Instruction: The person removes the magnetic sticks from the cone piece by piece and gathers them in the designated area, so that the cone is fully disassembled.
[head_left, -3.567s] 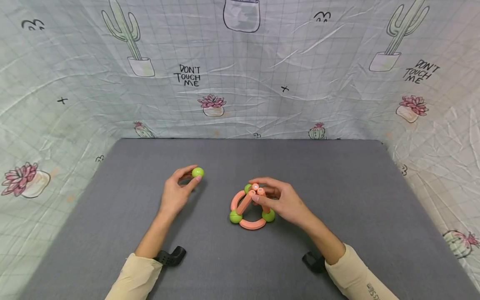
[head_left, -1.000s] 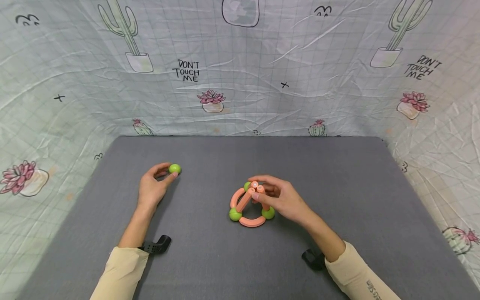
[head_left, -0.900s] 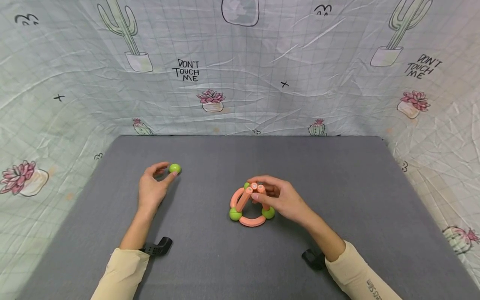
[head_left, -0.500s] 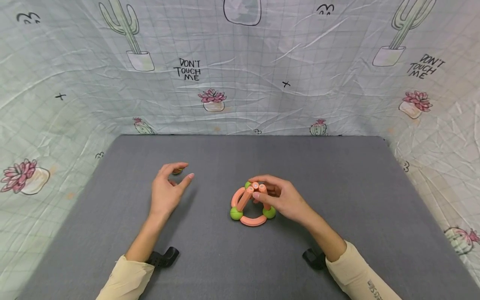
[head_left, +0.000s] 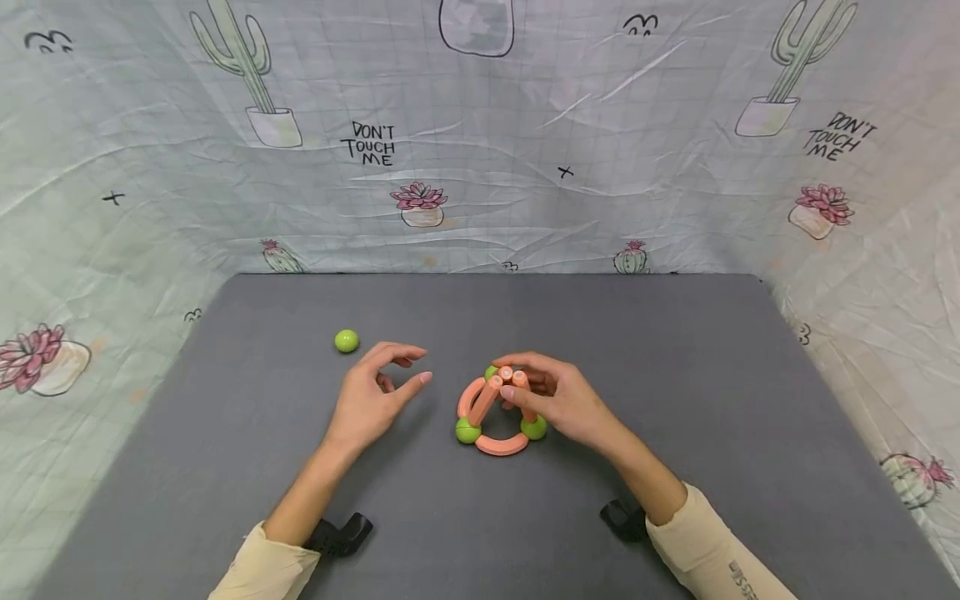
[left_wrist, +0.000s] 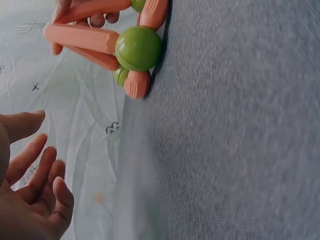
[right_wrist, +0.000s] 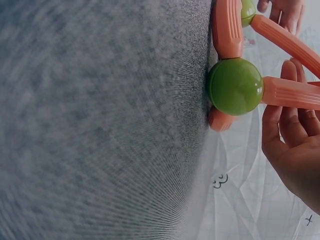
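A toy frame of magnetic rods and balls stands at mid-table in the head view. Orange curved rods (head_left: 502, 446) join green balls (head_left: 533, 427) into a ring on the table. From the balls, orange straight rods (head_left: 483, 403) lean inward, their bare tips close together at the top. My right hand (head_left: 566, 404) holds these rods near their upper ends; in the right wrist view its fingers (right_wrist: 295, 127) lie around one rod. My left hand (head_left: 371, 396), left of the frame, holds nothing, thumb and fingers spread apart. Behind it a loose green ball (head_left: 347, 341) lies on the table.
The grey table (head_left: 660, 350) ends at the back against a hanging printed cloth (head_left: 525, 225), which also rises along both sides. Black wrist cameras (head_left: 341, 535) sit on both wrists above the tabletop.
My left hand carried the loose green ball leftward, set it down and let go. It has since moved right, toward the frame. My right hand stays at the rods, whose tips have shifted slightly.
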